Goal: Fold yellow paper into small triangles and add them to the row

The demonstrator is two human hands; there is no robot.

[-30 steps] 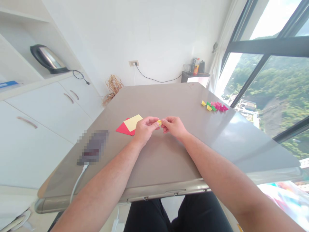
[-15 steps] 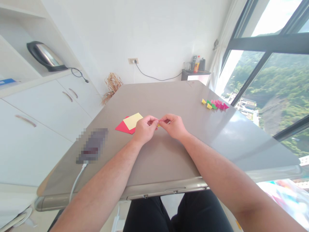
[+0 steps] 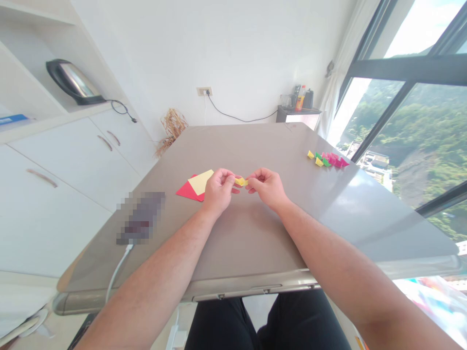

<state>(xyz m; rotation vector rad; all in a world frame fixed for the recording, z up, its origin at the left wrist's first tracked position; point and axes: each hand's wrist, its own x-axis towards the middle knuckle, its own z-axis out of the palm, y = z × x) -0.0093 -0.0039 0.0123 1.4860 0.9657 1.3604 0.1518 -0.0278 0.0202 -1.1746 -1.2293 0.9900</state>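
Note:
A small folded yellow paper boat (image 3: 241, 182) is pinched between my two hands, above the middle of the grey table. My left hand (image 3: 220, 188) grips its left end between thumb and fingers. At the other end, my right hand (image 3: 267, 186) pinches the tip the same way. Just left of my left hand lie a pale yellow paper sheet (image 3: 200, 183) and a red sheet (image 3: 185, 190) partly under it. Small folded paper pieces in yellow, green and pink (image 3: 329, 159) stand in a group at the table's far right.
The grey table (image 3: 248, 243) spreads out before me. At its left lies a blurred-out dark device (image 3: 141, 218) with a white cable (image 3: 117, 270). A window (image 3: 430, 121) is on the right, and a kettle (image 3: 75, 82) sits on a shelf at left.
My fingertips have moved apart, and the yellow paper boat, mostly hidden before, now shows between them. Both hands still hold it. The whole view has shifted slightly.

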